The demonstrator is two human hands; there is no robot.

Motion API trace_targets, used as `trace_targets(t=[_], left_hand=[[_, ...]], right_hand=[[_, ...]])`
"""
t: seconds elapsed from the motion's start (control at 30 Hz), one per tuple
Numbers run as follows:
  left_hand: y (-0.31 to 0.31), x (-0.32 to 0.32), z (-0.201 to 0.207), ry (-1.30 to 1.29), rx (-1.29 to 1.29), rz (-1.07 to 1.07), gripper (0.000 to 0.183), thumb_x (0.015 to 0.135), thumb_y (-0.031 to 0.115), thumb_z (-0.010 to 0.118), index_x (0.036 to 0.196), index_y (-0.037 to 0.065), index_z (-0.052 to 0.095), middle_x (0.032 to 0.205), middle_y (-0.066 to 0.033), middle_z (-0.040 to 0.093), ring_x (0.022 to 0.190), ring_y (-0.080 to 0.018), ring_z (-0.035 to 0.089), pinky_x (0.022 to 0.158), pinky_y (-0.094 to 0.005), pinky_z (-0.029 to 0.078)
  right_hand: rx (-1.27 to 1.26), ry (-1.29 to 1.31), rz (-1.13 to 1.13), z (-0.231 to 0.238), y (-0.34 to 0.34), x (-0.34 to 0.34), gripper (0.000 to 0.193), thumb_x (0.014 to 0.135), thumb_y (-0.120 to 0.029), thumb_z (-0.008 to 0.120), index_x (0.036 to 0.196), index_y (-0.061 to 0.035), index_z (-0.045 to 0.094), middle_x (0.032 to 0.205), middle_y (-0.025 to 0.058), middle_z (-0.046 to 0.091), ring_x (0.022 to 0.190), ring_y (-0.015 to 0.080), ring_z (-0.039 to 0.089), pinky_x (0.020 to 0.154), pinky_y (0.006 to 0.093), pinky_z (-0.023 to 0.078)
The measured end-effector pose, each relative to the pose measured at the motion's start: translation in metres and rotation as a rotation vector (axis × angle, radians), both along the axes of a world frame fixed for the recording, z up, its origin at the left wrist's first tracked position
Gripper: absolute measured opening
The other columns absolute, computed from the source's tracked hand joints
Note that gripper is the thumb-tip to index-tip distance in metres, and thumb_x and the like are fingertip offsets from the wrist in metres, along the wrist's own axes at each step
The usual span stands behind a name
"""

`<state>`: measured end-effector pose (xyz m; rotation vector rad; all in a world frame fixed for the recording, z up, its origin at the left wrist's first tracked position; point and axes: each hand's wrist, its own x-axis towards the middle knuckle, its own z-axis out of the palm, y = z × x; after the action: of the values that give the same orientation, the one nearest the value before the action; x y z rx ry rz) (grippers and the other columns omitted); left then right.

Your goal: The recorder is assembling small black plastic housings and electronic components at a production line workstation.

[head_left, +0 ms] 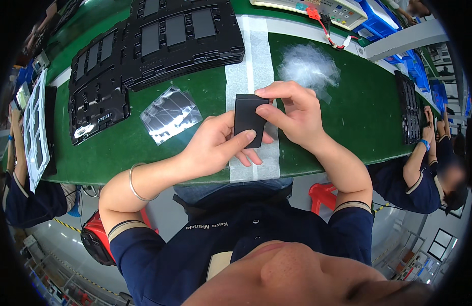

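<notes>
Block [247, 117], slim, rectangular and matte black, held above the white paper strip [254, 171] that crosses the green worktop [297, 158], and both hands are on it! Left hand [210, 145] does the carrying: thumb laid across the lower face, other fingers curled behind, closed around the block. Over to the right hand [299, 115], index fingertip at the top right corner, thumb on the face just below, those fingers parted only slightly; whether they pinch anything thin there, I can't tell. This looks like a close handling step at that corner, and the next move, I'd judge, calls for a steady left grip and a light, exact touch from the right. Clear, shiny plastic film sheets [171, 114] lie off to the left, a loose pile of clear film [310, 69] sits beyond the right hand, and black moulded plastic trays [228, 35] with flat dark-grey rectangles [176, 30] in their pockets lie at the far left
</notes>
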<state>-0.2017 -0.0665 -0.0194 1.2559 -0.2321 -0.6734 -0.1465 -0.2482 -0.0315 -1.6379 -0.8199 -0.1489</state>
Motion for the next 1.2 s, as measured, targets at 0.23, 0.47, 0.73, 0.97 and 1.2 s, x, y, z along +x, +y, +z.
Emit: trace_targets(t=[0.23,0.47,0.73,0.97,1.2], left_hand=[[0.001,0.003,0.000,0.017,0.008,0.024,0.025,0.090,0.006,0.041,0.114,-0.003,0.042,0.098,-0.0152,0.061,0.070,-0.0185,0.065,0.056,-0.0248,0.053],[0.000,0.006,0.003,0.011,0.028,0.016,0.025,0.090,0.006,0.041,0.113,-0.004,0.042,0.098,-0.0157,0.061,0.071,-0.0195,0.065,0.058,-0.0253,0.054],[0.003,0.010,0.006,-0.059,-0.013,0.090,0.028,0.091,0.005,0.041,0.117,-0.004,0.041,0.098,-0.0144,0.058,0.077,-0.0232,0.065,0.061,-0.0266,0.055],[0.002,0.006,0.007,-0.085,-0.017,0.118,0.024,0.091,0.008,0.043,0.111,-0.005,0.046,0.096,-0.0132,0.059,0.079,-0.0231,0.065,0.062,-0.0264,0.055],[0.009,0.014,-0.007,-0.175,-0.070,0.009,0.016,0.087,0.002,0.047,0.093,-0.007,0.059,0.086,-0.0163,0.064,0.080,-0.0221,0.065,0.065,-0.0269,0.055]], right_hand=[[0.082,0.165,-0.006,0.004,0.005,-0.002,0.022,0.072,-0.006,0.068,0.093,-0.0031,0.062,0.083,0.0074,0.064,0.071,0.0155,0.062,0.063,0.0249,0.048],[-0.020,0.002,0.054,-0.003,0.002,0.001,0.034,0.072,-0.005,0.068,0.104,-0.0036,0.056,0.084,0.0075,0.063,0.072,0.0131,0.059,0.062,0.0258,0.048],[0.183,0.422,0.215,0.005,0.000,-0.001,0.049,0.072,0.000,0.066,0.117,-0.0055,0.047,0.101,0.0054,0.055,0.092,0.0134,0.050,0.082,0.0288,0.041],[0.158,0.507,0.425,-0.005,-0.004,0.003,0.031,0.075,-0.002,0.064,0.105,0.0000,0.057,0.106,0.0083,0.052,0.100,0.0168,0.049,0.084,0.0293,0.043],[0.064,0.386,0.555,0.006,-0.004,0.002,0.034,0.074,-0.016,0.069,0.102,0.0022,0.062,0.118,0.0199,0.051,0.110,0.0314,0.049,0.090,0.0423,0.040]])
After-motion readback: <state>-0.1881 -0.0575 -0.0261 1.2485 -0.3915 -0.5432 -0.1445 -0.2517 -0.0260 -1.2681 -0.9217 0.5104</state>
